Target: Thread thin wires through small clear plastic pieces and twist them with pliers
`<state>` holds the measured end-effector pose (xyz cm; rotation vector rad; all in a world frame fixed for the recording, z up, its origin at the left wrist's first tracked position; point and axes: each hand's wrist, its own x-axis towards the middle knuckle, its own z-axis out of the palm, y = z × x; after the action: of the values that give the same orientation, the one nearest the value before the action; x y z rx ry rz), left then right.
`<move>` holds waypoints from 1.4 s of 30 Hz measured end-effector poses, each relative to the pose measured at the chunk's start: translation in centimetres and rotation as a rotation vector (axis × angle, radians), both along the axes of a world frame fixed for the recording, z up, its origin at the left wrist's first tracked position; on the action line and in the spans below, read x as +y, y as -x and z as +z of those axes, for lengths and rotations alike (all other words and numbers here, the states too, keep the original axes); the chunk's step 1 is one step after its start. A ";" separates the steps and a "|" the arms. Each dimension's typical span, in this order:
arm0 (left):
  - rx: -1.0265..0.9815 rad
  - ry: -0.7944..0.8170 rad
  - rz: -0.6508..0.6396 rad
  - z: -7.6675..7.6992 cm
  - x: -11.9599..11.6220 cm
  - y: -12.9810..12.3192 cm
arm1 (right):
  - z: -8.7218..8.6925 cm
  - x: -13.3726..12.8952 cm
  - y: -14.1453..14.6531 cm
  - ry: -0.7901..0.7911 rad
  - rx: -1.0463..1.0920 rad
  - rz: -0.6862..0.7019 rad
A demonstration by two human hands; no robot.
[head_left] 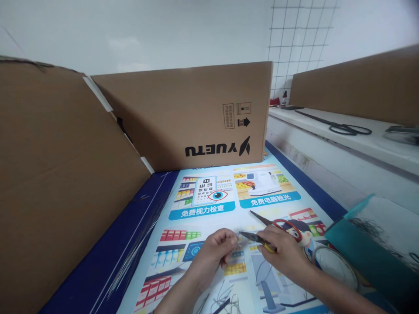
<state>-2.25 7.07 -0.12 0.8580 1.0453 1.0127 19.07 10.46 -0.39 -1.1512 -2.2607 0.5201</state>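
My left hand (pixel 222 247) pinches a thin wire or thread near the centre, its exact form too small to tell. Just right of it, my right hand (pixel 284 246) is closed around pliers (pixel 251 237) with yellow handles, their dark jaws pointing left toward the fingertips of my left hand. Scissors (pixel 261 217) with red handles also lie in or against my right hand, blades pointing up and left. Beneath both hands is a printed poster (pixel 209 226). Thin wires (pixel 229 304) lie near its front edge.
Cardboard panels (pixel 183 117) stand at the left and back. On the right, a white ledge (pixel 327 117) bears large black scissors (pixel 348 129) and a small bottle (pixel 284 98). A teal box (pixel 366 253) with dark strands and a round clear container (pixel 335 264) sit at the front right.
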 end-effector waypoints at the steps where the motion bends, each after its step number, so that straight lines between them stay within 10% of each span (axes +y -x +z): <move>1: -0.011 0.003 0.005 0.0 0.0 0.0 | -0.1 0.0 0.0 -0.003 -0.003 -0.005; 42: 0.126 -0.023 0.062 -0.4 0.3 -0.3 | 1.6 -0.7 0.5 0.196 -0.098 -0.063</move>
<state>-1.97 7.33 -0.53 0.9225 1.1747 1.0354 18.55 9.71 1.19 -1.3671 -2.2868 0.6861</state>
